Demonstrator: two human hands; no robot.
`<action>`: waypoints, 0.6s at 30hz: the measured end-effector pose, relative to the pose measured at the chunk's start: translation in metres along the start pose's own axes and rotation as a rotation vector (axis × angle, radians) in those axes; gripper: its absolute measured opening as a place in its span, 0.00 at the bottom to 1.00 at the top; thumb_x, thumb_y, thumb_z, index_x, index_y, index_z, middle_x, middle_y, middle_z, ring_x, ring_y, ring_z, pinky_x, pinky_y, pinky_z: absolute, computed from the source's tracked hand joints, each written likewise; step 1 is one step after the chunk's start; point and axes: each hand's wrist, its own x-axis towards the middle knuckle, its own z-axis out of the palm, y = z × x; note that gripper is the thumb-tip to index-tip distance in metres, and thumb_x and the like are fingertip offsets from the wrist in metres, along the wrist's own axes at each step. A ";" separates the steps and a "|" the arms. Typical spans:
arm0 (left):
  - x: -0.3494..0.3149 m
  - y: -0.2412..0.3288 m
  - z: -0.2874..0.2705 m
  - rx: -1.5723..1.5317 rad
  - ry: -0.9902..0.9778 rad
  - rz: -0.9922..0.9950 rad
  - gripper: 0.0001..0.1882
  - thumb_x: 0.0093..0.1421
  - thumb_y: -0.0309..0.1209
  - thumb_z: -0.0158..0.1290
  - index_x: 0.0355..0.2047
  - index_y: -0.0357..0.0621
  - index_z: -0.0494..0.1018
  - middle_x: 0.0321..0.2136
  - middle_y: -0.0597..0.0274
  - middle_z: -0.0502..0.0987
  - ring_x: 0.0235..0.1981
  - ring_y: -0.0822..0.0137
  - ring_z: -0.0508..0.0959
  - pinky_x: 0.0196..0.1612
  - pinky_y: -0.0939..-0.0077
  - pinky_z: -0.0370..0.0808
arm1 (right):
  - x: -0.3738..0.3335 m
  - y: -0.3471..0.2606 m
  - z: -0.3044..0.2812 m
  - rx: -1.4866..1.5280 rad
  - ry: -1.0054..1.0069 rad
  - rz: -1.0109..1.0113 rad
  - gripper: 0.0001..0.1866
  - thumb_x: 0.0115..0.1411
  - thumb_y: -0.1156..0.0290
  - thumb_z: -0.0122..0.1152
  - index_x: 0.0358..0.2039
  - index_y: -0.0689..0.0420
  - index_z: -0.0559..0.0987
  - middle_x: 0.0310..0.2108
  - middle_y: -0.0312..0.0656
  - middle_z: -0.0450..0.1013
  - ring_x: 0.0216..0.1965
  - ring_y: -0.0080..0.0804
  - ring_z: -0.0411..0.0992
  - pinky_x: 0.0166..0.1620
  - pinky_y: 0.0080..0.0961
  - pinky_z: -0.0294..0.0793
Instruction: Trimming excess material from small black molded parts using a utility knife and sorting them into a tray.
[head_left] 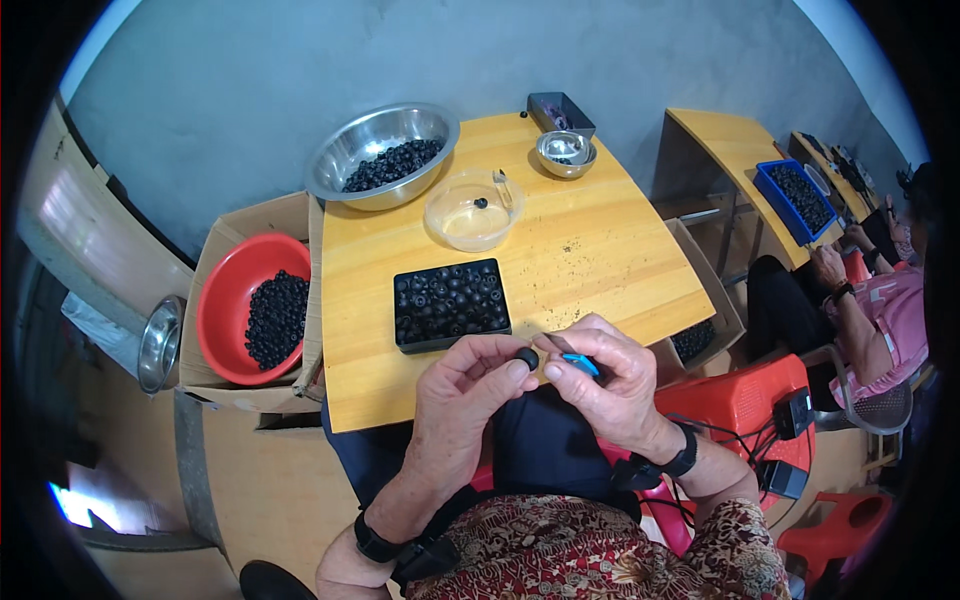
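Two bare hands are meeting above the lap, just beside the near edge of the yellow wooden desk [620, 255]. The left hand [450, 395] is clamping its grip on a black round piece [527, 357] between thumb and fingers, presenting it toward the right hand [615, 385]. This piece is looking ball-shaped, so its long axis is not showing clearly. The right hand's grip is closing on a small blue-handled tool [580, 365]; its blue part is slanting rightward and slightly down, while fingers are covering much of the rest, so I cannot tell exactly where its tip is pointing.

Just beyond the left hand, a black rectangular tray [399, 330] full of similar pieces is sitting nearest. Behind it, a clear plastic bowl [450, 222] is holding one dark piece, and a big steel basin [330, 170] is standing at the far left corner. A small steel bowl [572, 170] is resting near a dark box [590, 125]. Left of the desk, a red basin [215, 320] is sitting in a cardboard box [230, 212]. At right, a co-worker [885, 320] is sitting by another desk [735, 150].
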 end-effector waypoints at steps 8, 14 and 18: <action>-0.002 -0.003 0.000 -0.119 0.005 -0.009 0.11 0.64 0.23 0.54 0.47 0.36 0.72 0.39 0.59 0.79 0.40 0.71 0.79 0.46 0.76 0.77 | -0.003 -0.003 0.010 -0.254 0.018 -0.292 0.19 0.53 0.83 0.63 0.47 0.65 0.79 0.37 0.47 0.77 0.34 0.36 0.78 0.36 0.27 0.78; 0.001 -0.006 -0.002 -0.154 0.014 -0.009 0.10 0.66 0.23 0.51 0.47 0.35 0.72 0.40 0.58 0.79 0.41 0.70 0.80 0.48 0.73 0.79 | -0.006 0.004 0.011 -0.364 0.004 -0.389 0.26 0.45 0.87 0.62 0.49 0.66 0.77 0.36 0.47 0.76 0.32 0.40 0.77 0.34 0.30 0.79; 0.001 -0.010 -0.007 -0.216 0.004 -0.011 0.10 0.66 0.23 0.51 0.47 0.35 0.72 0.40 0.59 0.78 0.41 0.70 0.80 0.47 0.74 0.80 | -0.007 0.009 0.012 -0.428 -0.014 -0.452 0.28 0.44 0.85 0.64 0.50 0.67 0.77 0.36 0.47 0.75 0.32 0.39 0.76 0.34 0.30 0.78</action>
